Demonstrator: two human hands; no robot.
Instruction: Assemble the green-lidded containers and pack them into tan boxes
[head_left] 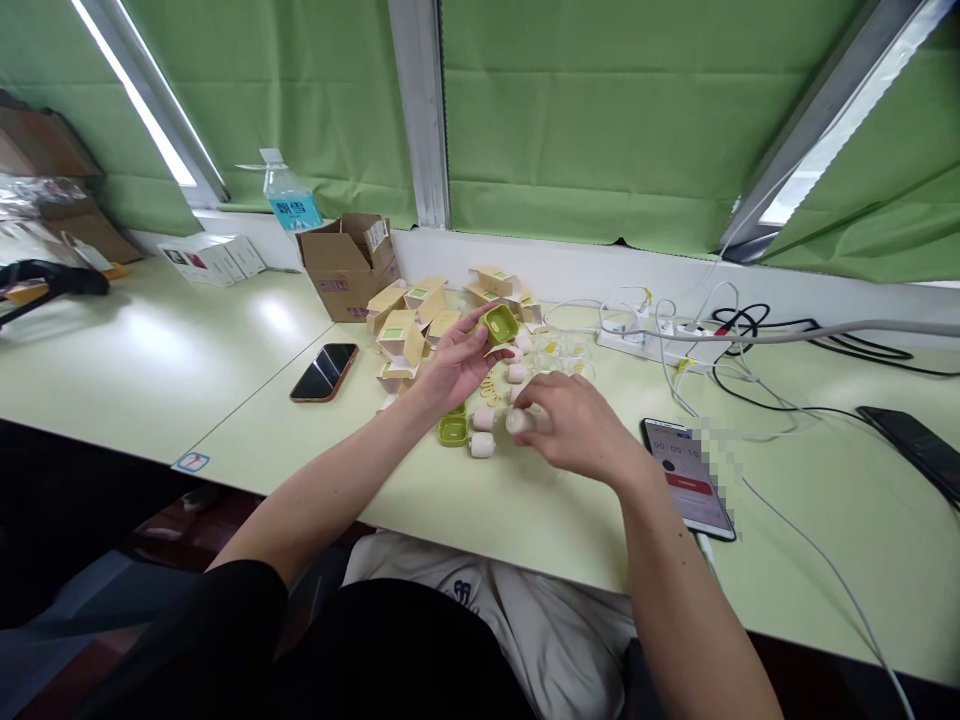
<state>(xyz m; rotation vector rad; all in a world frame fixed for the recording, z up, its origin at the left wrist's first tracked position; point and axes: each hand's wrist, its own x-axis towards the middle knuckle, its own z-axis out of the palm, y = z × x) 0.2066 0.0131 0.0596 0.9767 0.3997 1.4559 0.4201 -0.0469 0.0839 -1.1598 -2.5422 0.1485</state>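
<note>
My left hand (pixel 463 362) is closed on a small green square cup (pixel 501 323), held up with its open side tilted toward me. Lower and to the right, my right hand (pixel 568 418) pinches a small white cylinder (pixel 517 421) just over the table. Two more white cylinders (pixel 482 446) stand near it, beside another green cup (pixel 453 432) on the tabletop. Pale pinkish pieces (pixel 516 373) form a row between my hands. Several yellow rings (pixel 490 388) lie behind, partly hidden by my left hand. Clear plastic pieces (pixel 577 352) sit beyond my right hand.
Opened yellow cartons (pixel 403 338) crowd the left, before a brown cardboard box (pixel 349 270). A dark phone (pixel 324 373) lies at left. On the right are a phone with a timer (pixel 686 475), a power strip (pixel 664 342) and loose cables. A bottle (pixel 289 195) stands behind the box.
</note>
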